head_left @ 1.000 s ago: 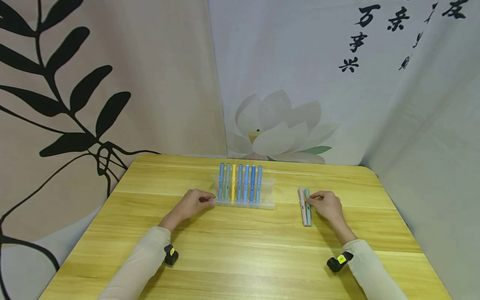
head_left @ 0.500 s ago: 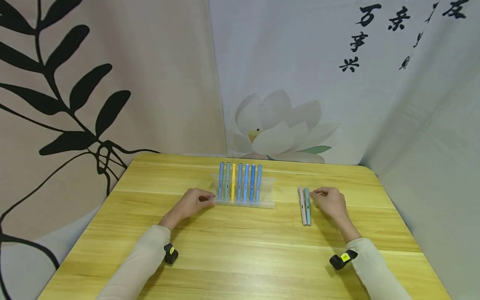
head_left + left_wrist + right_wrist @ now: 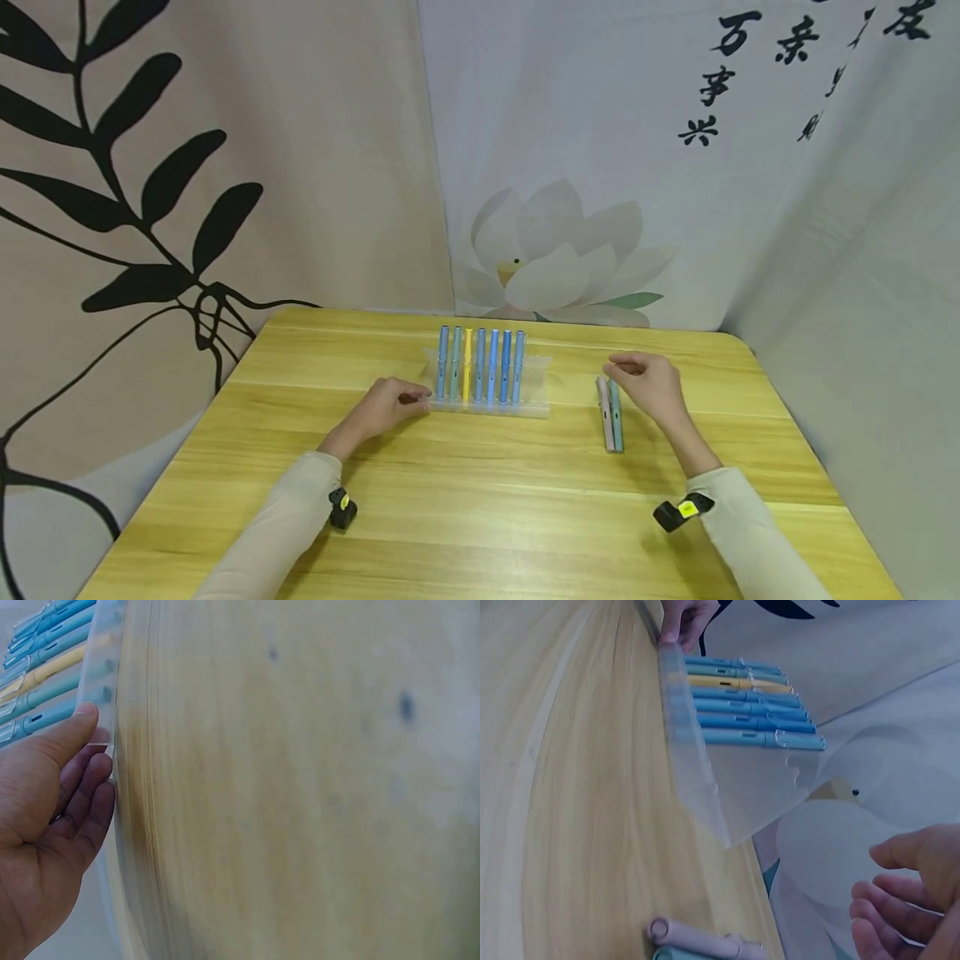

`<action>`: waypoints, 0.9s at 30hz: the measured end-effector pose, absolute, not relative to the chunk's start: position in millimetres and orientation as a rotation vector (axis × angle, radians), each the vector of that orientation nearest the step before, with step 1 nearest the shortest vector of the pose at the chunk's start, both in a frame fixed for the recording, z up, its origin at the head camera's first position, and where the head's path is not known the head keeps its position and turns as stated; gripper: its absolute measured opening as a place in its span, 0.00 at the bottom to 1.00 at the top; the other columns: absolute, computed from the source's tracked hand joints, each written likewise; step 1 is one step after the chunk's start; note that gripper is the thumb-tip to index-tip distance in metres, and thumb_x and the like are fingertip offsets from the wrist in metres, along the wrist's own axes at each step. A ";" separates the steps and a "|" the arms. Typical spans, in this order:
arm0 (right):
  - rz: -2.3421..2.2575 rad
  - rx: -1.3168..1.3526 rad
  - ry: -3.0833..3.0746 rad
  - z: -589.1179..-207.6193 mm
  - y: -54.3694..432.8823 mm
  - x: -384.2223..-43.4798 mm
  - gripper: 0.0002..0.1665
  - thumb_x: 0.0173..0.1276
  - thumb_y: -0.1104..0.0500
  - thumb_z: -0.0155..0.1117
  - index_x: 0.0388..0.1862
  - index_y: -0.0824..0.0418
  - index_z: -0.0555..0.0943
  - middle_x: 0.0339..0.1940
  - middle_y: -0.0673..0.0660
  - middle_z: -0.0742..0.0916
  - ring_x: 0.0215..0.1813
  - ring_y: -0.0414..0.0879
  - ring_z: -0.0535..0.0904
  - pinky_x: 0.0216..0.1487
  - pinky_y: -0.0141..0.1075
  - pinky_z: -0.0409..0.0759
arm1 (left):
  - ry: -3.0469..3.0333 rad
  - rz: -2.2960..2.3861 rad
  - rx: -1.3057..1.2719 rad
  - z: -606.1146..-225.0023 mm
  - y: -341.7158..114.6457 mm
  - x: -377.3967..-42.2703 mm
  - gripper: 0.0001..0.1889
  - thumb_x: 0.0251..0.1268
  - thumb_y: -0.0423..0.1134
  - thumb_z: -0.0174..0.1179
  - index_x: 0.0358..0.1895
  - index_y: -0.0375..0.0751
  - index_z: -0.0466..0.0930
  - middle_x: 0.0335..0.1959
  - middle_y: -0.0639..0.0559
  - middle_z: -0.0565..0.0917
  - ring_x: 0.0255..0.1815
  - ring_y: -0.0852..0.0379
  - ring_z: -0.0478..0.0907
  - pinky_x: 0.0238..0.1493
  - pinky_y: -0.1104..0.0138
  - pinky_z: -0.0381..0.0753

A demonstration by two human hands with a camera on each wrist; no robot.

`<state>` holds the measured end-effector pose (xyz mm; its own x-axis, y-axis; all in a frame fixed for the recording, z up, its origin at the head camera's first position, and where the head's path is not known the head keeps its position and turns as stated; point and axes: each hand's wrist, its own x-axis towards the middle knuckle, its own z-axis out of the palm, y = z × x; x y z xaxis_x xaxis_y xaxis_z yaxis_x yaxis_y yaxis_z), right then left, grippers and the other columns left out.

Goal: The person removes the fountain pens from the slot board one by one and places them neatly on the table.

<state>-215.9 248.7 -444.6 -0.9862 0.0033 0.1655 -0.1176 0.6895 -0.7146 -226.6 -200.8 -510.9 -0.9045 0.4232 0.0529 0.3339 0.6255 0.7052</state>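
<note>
A clear plastic pen stand (image 3: 536, 385) near the back of the table holds a row of upright pens: several blue ones, a green one (image 3: 454, 363) and a yellow one (image 3: 467, 365). My left hand (image 3: 384, 410) grips the stand's front left corner; in the left wrist view the thumb presses the clear lip (image 3: 103, 682). To the right, a pink pen (image 3: 604, 417) and a teal pen (image 3: 617, 419) lie side by side on the wood. Just above their far ends hovers my right hand (image 3: 649, 388), fingers loosely bent, holding nothing. The right wrist view shows its thumb and fingers apart.
The wooden table (image 3: 480, 508) extends forward to a printed cloth backdrop (image 3: 337, 167) and sideways to a pale curtain (image 3: 862, 275). At the stand's right end, slots without pens show in the right wrist view. A black camera sits on each wrist.
My right hand first touched the teal pen, then came away to the right, and now is raised farther back over the pens. Both loose pens stay put. The left hand keeps its place.
</note>
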 end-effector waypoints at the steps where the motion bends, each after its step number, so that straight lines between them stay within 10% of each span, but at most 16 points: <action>1: 1.195 0.099 -2.739 -442.9 246.6 -215.5 0.22 0.74 0.47 0.67 0.56 0.61 0.87 0.47 0.60 0.91 0.48 0.55 0.87 0.45 0.44 0.85 | 2.724 1.146 0.634 -510.7 -200.6 -226.3 0.17 0.71 0.41 0.67 0.57 0.36 0.86 0.49 0.45 0.89 0.47 0.53 0.86 0.49 0.59 0.86; 27: 1.424 0.376 -2.577 -448.7 181.1 -224.1 0.21 0.71 0.48 0.71 0.56 0.57 0.87 0.43 0.57 0.92 0.47 0.52 0.87 0.45 0.47 0.86 | 2.728 1.146 0.645 -510.3 -200.8 -225.9 0.17 0.71 0.41 0.67 0.57 0.35 0.86 0.50 0.45 0.89 0.48 0.51 0.86 0.50 0.57 0.86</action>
<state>-224.1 181.1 -448.7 -0.9533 -0.1353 0.2701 -0.3007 0.5112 -0.8051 -225.9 -200.8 -510.3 -0.9032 0.4251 0.0590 0.3398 0.6243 0.7034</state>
